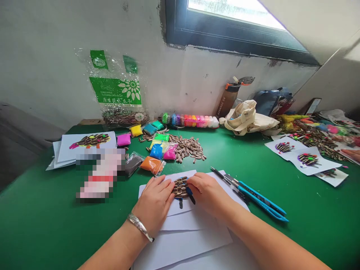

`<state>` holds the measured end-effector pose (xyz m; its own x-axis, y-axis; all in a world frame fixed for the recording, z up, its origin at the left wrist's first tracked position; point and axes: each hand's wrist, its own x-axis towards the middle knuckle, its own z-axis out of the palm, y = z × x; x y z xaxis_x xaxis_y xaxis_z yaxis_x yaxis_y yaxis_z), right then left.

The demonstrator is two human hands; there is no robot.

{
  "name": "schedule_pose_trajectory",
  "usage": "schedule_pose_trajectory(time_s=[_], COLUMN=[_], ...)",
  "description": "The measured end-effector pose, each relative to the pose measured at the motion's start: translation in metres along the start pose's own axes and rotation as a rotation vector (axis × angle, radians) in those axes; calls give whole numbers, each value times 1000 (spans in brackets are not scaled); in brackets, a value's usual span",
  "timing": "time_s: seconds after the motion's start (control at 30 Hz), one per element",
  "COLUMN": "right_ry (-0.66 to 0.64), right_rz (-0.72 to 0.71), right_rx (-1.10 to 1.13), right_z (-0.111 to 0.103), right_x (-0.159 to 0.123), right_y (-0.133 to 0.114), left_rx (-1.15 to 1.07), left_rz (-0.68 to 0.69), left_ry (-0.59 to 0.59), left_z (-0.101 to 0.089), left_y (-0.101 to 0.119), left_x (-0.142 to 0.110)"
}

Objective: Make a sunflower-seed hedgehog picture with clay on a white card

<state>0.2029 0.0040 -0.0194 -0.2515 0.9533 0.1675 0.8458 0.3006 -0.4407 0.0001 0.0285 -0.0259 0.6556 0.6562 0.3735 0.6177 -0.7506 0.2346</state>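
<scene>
Evidently steadying the paper (194, 219) with the left hand (154, 200), laid flat with fingers extended and grasping nothing visible, at the left edge of the seed picture (180, 187). Meeting it from the opposite side with the right hand (194, 185), narrowed to bunched fingertips at the picture's right edge; impossible to tell whether around a seed or around nothing. Between both hands, on top of overlapping sheets: rows of striped seeds over blue clay, with dark strips below, probably kept central for close two-handed work. Just beyond, on the green worktop (42, 225): a heap of loose seeds (189, 148), likely spread out for easy picking, beside clay packets (152, 165), wrapped in plastic presumably against drying. Propped against the wall, perhaps to prevent spilling: a seed bag (115, 90). To the right, partly across the sheets: pens (229, 183) and a blue tool (263, 202), apparently within the right hand's reach. At the far left, on stacked paper: a bird picture (90, 140), possibly for reference.
</scene>
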Motion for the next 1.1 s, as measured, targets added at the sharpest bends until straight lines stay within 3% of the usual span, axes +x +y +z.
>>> schedule_pose_trajectory(time_s=[0.57, 0.93, 1.03, 1.1], right_ry=[16, 30, 71, 62], right_rz=[89, 100, 108, 92], right_rx=[-102, -29, -139, -329], right_z=[-9, -7, -13, -17], right_x=[1, 3, 13, 24], right_y=[0, 6, 19, 28], left_rx=[-6, -2, -24, -39], left_rz=[-13, -4, -13, -22], left_ry=[8, 2, 13, 30], left_z=[2, 2, 3, 4], left_y=[-1, -1, -1, -1], left_x=[-2, -1, -1, -2])
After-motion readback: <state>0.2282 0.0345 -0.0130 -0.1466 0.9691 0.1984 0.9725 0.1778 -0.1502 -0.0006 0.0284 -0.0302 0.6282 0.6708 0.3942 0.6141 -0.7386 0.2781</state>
